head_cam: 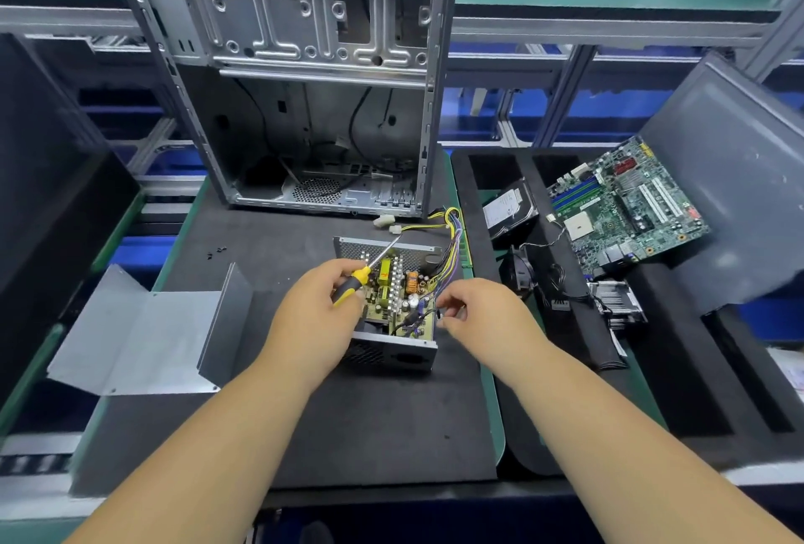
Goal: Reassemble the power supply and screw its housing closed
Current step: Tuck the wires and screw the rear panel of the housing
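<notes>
Forearms reach in over the mat's near edge. Left hand (pixel 319 304) grips a yellow screwdriver (pixel 365 271), shaft angled up-right; right hand (pixel 474 310) pinches something small and dark, likely a screw. Between them, mid-mat, the open power supply (pixel 391 308) runs near-to-far, cables trailing to the far right. Board fastening seems underway; the cover (pixel 139 326) at the left edge comes next.
</notes>
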Available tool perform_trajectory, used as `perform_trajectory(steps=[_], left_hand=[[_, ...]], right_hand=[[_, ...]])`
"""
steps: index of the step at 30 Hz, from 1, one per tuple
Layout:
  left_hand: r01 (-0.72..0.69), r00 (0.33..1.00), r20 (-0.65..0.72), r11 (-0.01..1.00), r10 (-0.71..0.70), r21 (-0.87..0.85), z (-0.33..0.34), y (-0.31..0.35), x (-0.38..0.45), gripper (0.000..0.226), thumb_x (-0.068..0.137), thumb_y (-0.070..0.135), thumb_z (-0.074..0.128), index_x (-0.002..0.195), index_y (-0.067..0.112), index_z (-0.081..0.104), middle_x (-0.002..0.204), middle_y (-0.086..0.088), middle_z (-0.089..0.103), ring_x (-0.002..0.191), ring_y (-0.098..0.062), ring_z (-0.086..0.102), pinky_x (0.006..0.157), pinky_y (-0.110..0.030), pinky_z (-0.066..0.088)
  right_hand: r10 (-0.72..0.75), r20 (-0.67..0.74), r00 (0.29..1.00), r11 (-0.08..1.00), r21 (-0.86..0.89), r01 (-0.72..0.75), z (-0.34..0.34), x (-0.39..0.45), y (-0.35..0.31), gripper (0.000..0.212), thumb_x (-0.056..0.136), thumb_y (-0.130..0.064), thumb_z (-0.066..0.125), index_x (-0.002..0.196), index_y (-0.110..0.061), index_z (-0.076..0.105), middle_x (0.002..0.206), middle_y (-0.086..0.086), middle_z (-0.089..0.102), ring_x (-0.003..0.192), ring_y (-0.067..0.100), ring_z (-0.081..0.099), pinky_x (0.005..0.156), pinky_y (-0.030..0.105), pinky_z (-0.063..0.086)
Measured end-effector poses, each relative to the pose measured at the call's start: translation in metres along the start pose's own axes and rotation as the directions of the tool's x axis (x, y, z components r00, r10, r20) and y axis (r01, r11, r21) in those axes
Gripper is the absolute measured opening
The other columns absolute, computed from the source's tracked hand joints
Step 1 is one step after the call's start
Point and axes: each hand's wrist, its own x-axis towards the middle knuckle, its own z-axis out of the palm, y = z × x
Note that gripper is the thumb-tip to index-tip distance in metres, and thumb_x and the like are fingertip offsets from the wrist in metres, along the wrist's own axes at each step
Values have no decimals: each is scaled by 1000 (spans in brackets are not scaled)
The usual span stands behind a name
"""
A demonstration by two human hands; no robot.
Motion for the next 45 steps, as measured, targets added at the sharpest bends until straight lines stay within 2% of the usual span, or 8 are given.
perform_trajectory(steps=[6,10,15,22,26,30,36,45], left_hand=[[-16,1000,6,1000,15,19,-2,-5,3,32,89,23,61,109,48,62,99,18,59,90,11,52,71,-18,40],[-34,999,17,999,34,-1,-2,-6,5,33,89,21,61,109,47,62,101,20,60,92,10,53,73,-17,41],[-48,999,17,999,48,10,1,-7,13,35,89,20,61,112,46,61,106,20,60,94,7,55,75,-17,43],[-136,991,20,986,135,99,7,-4,27,36,89,19,60,112,46,59,109,22,59,100,6,54,80,-17,41],[-141,990,29,979,138,144,11,-7,30,34,90,19,59,114,43,60,108,22,57,99,7,52,78,-10,37],[-117,992,-11,967,123,226,16,-10,28,32,92,21,56,117,41,58,107,21,55,92,4,49,72,-5,31],[-155,985,-21,933,171,324,18,-6,26,33,93,20,54,123,32,57,109,14,56,95,-7,50,76,-24,41],[-164,982,-31,929,184,332,18,-5,25,31,94,20,53,123,30,57,107,13,56,98,-11,52,77,-28,43]], right_hand=[[62,-25,998,992,-106,-64,14,6,0,3,88,-26,68,91,-26,68,82,-11,62,82,16,57,68,25,40],[181,7,983,982,61,-181,26,4,5,5,86,-24,72,84,-26,68,69,-14,59,79,13,59,75,25,46],[315,119,942,860,384,-336,40,4,10,9,82,-15,78,77,-17,71,59,-5,57,56,11,48,55,21,37],[339,138,931,810,460,-363,49,5,14,11,80,-19,79,81,-9,73,59,-6,55,50,8,40,47,20,31],[346,140,928,796,480,-369,51,4,16,11,80,-18,80,79,-10,73,46,-14,52,38,1,34,38,15,27],[346,147,927,786,493,-372,51,4,16,11,80,-18,80,80,-10,73,47,-16,53,38,1,35,37,13,26],[357,151,922,786,485,-384,51,4,16,11,80,-19,81,84,-11,75,56,-15,58,44,-1,41,41,11,31],[316,141,938,821,455,-345,56,7,15,26,78,-15,81,64,-26,61,78,7,72,61,13,50,66,28,46]])
